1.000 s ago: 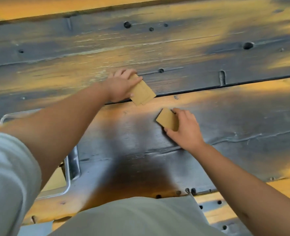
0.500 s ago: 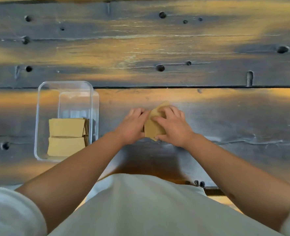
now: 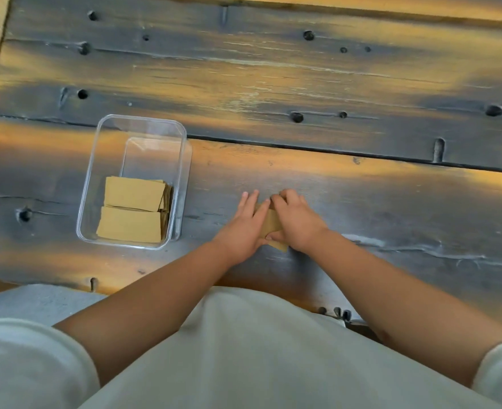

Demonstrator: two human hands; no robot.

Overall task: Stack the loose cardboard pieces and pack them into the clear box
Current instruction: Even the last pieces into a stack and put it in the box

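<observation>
Dark weathered wooden planks [image 3: 332,84] with scattered holes [image 3: 296,116]

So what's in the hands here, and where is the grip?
Both hands, left and right, hold a small stack of cardboard pieces between them, pressing on its opposite side edges.

At centre frame the left hand [image 3: 243,228] and right hand [image 3: 295,222] press together on a small stack of cardboard pieces [image 3: 271,224] lying on the dark wooden table [image 3: 361,202]. Left of centre, a clear box [image 3: 181,184] holds two cardboard stacks [image 3: 131,211] in its near half.
</observation>
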